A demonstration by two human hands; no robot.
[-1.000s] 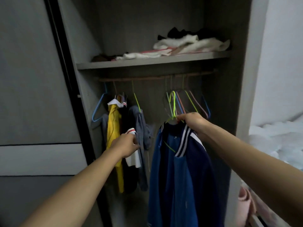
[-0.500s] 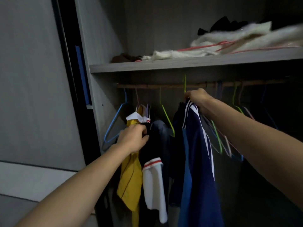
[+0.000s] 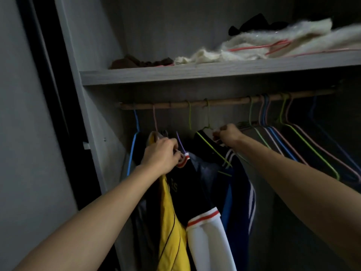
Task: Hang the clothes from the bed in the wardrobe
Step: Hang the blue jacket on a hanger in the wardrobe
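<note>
A blue jacket (image 3: 239,194) with white stripes hangs on a green hanger (image 3: 213,147) whose hook sits over the wooden rail (image 3: 220,101). My right hand (image 3: 226,133) grips the jacket's collar at the hanger's neck. My left hand (image 3: 161,155) holds the collars of the hanging clothes to the left: a yellow garment (image 3: 172,231) and a dark shirt (image 3: 187,188) with a white, red-banded sleeve. Both sit at the rail's left part.
Several empty coloured hangers (image 3: 289,141) fill the rail's right half. A blue hanger (image 3: 133,141) hangs at the far left by the wardrobe's side wall (image 3: 93,114). The shelf (image 3: 195,72) above carries white fluffy fabric (image 3: 273,45) and dark items.
My right hand has brought the jacket's hanger to the rail and it now hangs there. The view has closed in on the rail; my left hand stays on the hanging clothes.
</note>
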